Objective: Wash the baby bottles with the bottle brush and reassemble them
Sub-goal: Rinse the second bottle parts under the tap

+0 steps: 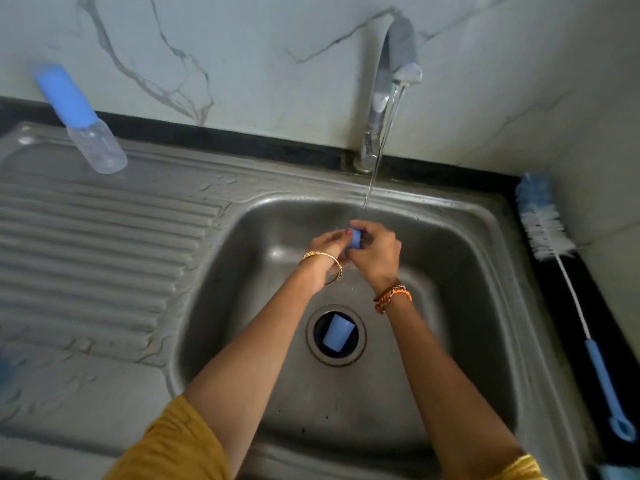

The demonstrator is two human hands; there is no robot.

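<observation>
Both hands meet under the running water in the middle of the steel sink (450, 216). Between them is a small blue bottle part (355, 238), probably a screw ring. My left hand (325, 249) pinches it from the left and my right hand (375, 252) grips it from the right. A blue cap (337, 333) lies in the drain opening. An assembled baby bottle (81, 119) with a blue cap stands on the drainboard at the far left. The bottle brush (568, 282), white and blue bristles with a blue handle, lies on the dark counter to the right of the sink.
The tap (388, 81) stands behind the basin with a thin stream (375, 161) falling onto the hands. The ribbed drainboard (86, 244) stretches to the left. A marble wall rises at the back and right. A blue thing shows at the bottom right corner.
</observation>
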